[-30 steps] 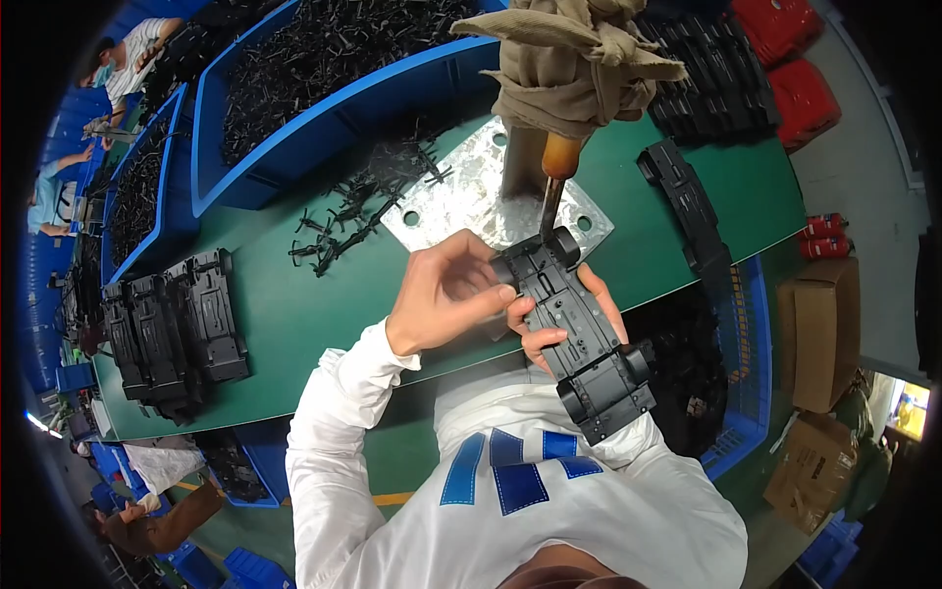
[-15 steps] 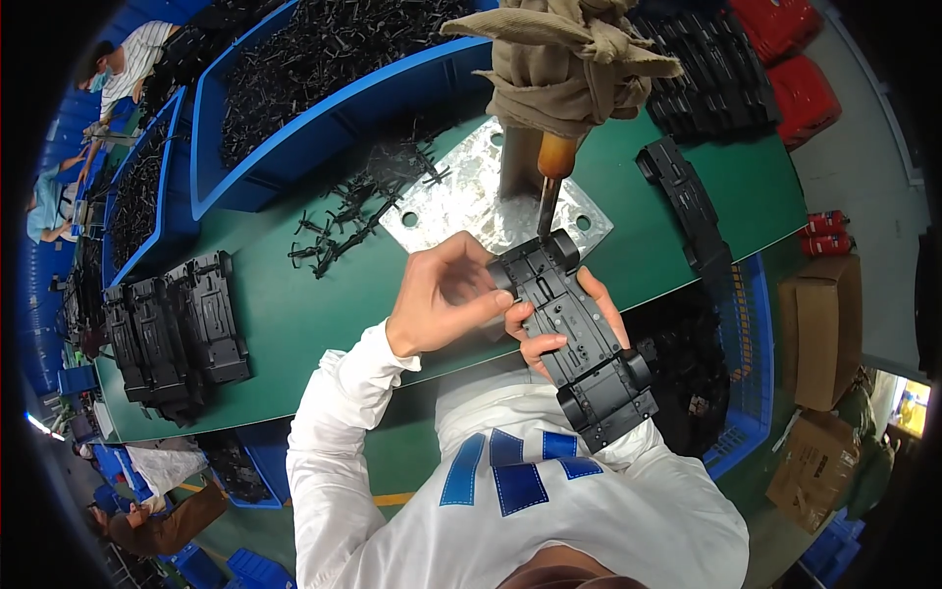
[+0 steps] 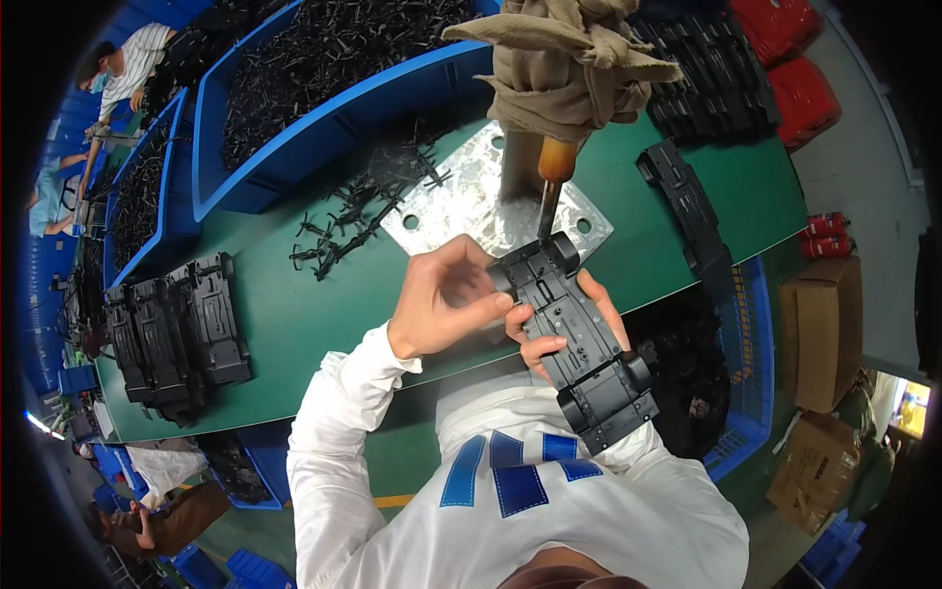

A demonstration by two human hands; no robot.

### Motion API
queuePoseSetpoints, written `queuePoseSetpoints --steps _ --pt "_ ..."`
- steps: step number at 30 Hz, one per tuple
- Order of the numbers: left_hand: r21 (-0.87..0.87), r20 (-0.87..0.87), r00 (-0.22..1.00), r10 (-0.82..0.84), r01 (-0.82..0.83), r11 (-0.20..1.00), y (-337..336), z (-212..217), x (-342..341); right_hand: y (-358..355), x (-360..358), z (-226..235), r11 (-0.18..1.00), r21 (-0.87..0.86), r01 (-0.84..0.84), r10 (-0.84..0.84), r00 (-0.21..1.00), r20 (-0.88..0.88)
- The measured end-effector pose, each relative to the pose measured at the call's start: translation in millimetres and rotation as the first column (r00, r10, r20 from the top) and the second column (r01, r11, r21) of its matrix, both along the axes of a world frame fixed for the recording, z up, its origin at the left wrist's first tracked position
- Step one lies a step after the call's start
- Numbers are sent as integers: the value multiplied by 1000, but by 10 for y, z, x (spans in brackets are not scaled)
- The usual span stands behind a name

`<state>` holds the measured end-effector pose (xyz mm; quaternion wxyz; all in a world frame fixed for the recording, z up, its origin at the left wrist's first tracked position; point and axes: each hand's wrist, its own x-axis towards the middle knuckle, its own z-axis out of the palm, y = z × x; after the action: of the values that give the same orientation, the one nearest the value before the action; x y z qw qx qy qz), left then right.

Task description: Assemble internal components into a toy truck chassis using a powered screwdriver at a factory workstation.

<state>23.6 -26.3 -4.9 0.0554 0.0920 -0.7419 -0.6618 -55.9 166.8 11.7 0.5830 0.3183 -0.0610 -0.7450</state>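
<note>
A black plastic toy car chassis [image 3: 581,339], with wheel-like round parts at its corners, is held tilted in front of my chest. My right hand [image 3: 601,304] grips it from beneath, fingers wrapping both long edges. At its upper left corner my left hand [image 3: 442,294] is closed, the thumb pressed against the edge and the other fingers partly hidden. The metal tip of a fixed iron [image 3: 549,208] with an orange-brown handle meets the chassis's upper end by the right wheel; exact contact cannot be made out. Tan cloth [image 3: 564,79] wraps the mount above it.
A metal plate [image 3: 461,206] lies under the iron on the green table [image 3: 285,344]. Small black parts [image 3: 343,226] lie left of it, near a full blue bin [image 3: 324,128]. Stacked chassis [image 3: 177,334] stand left; another chassis [image 3: 687,206] rests right, above a blue basket [image 3: 751,363].
Almost nothing differs; both hands, the chassis and the iron hold the same positions. In the far upper left, a co-worker's arm has shifted slightly.
</note>
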Motion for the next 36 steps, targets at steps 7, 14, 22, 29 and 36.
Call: queuePoseSetpoints --steps 7,14,22,29,36 --pt "16 -1 1000 2 -2 1000 4 11 -1 4 3 -6 1000 4 4 -4 1000 1" --pt "10 -6 1000 -1 1 1000 -2 -24 5 -2 1 13 1000 8 6 -6 1000 -2" --pt "14 -9 1000 1 -1 1000 1 -6 1 -1 -4 5 1000 -3 5 -5 1000 4" --pt "-2 1 1000 -3 3 1000 -3 -8 -2 2 -9 -2 1000 11 5 -5 1000 8" --pt "1 -4 1000 2 -2 1000 -6 -23 6 2 -6 8 1000 6 -1 0 1000 18"
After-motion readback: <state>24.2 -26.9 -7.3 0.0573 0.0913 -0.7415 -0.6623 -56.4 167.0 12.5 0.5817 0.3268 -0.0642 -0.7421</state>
